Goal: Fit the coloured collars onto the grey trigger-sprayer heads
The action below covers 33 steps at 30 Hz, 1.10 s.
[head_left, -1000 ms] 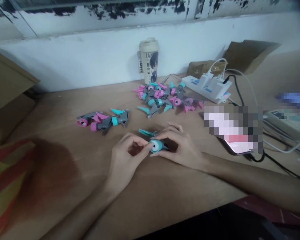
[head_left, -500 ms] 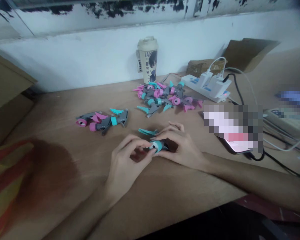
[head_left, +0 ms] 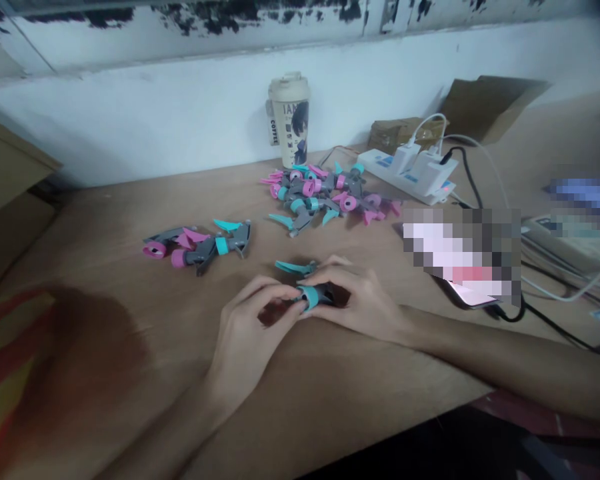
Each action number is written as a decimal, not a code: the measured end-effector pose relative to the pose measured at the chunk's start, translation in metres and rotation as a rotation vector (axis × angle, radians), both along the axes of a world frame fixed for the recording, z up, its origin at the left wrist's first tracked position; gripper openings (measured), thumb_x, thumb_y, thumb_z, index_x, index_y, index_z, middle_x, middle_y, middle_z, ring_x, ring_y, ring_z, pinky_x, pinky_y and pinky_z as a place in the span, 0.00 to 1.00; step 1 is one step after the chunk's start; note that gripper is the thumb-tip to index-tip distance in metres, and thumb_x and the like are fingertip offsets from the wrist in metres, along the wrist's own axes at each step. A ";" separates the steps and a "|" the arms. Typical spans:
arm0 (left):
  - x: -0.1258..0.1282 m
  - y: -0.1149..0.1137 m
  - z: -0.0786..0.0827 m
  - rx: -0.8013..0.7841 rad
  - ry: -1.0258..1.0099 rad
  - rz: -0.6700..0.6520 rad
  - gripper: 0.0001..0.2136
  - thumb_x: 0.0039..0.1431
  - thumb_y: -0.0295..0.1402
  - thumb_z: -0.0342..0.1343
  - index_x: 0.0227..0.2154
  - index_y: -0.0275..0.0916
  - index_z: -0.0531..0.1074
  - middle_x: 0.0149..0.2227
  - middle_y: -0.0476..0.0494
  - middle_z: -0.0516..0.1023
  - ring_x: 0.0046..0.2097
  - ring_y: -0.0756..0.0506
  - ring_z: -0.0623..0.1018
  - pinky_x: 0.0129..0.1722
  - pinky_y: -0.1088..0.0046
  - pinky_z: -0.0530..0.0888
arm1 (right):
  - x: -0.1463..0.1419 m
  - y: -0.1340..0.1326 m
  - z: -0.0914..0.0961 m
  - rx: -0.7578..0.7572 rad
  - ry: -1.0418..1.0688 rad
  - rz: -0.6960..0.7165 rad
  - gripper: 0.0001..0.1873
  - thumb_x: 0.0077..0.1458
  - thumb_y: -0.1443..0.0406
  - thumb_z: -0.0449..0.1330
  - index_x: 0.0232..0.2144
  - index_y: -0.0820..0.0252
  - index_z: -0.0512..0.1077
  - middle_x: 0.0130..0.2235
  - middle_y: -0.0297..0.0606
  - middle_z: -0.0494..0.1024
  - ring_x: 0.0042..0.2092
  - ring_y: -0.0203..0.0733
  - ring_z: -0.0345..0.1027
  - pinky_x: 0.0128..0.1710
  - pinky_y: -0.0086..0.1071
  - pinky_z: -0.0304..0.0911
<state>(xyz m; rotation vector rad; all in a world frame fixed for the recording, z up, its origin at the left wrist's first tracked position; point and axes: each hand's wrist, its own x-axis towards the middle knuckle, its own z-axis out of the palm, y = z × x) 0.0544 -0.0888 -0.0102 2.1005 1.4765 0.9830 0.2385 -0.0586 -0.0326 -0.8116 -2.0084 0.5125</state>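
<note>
A grey spray trigger head (head_left: 309, 298) with a teal collar and a teal trigger lies on its side between my hands, low over the table. My right hand (head_left: 360, 297) wraps its fingers and thumb around the grey body from the right. From the left, my left hand (head_left: 255, 327) pinches at the collar's open end with thumb and fingertips; whether something small is between them is hidden. Left of my hands rests a small group of spray trigger heads (head_left: 200, 248), pink and teal. Farther back lies a pile of similar heads (head_left: 313, 193).
A lidded coffee cup (head_left: 291, 127) stands against the wall. At the back right are a power strip (head_left: 380, 163) with plugged-in chargers, a small box (head_left: 400, 135) and cardboard (head_left: 485, 107). A phone (head_left: 460, 280) with a cable lies right. Red-yellow material (head_left: 10, 360) sits front left.
The collar's open end has turned farther toward my left hand, so less of its inside shows. Both hands stay on the spray trigger head. The view has shifted slightly.
</note>
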 end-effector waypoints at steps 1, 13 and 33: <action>0.000 0.000 -0.001 -0.009 0.000 0.002 0.01 0.54 0.31 0.57 0.30 0.42 0.74 0.33 0.51 0.74 0.32 0.52 0.75 0.29 0.78 0.72 | 0.000 0.000 -0.001 0.010 0.009 -0.001 0.12 0.47 0.62 0.65 0.37 0.57 0.72 0.35 0.36 0.77 0.41 0.40 0.69 0.41 0.35 0.65; -0.003 0.003 -0.001 -0.126 -0.079 -0.029 0.07 0.56 0.36 0.55 0.26 0.40 0.74 0.27 0.50 0.72 0.28 0.51 0.72 0.26 0.77 0.68 | -0.001 -0.002 0.001 0.026 -0.001 -0.062 0.14 0.46 0.60 0.66 0.37 0.58 0.73 0.35 0.38 0.77 0.39 0.41 0.69 0.41 0.37 0.65; -0.003 -0.001 -0.002 -0.041 -0.162 -0.094 0.15 0.65 0.38 0.42 0.33 0.39 0.73 0.30 0.48 0.70 0.29 0.52 0.70 0.28 0.76 0.67 | -0.001 -0.002 0.006 0.005 -0.028 -0.042 0.16 0.42 0.58 0.68 0.34 0.56 0.72 0.34 0.35 0.78 0.39 0.41 0.70 0.44 0.39 0.61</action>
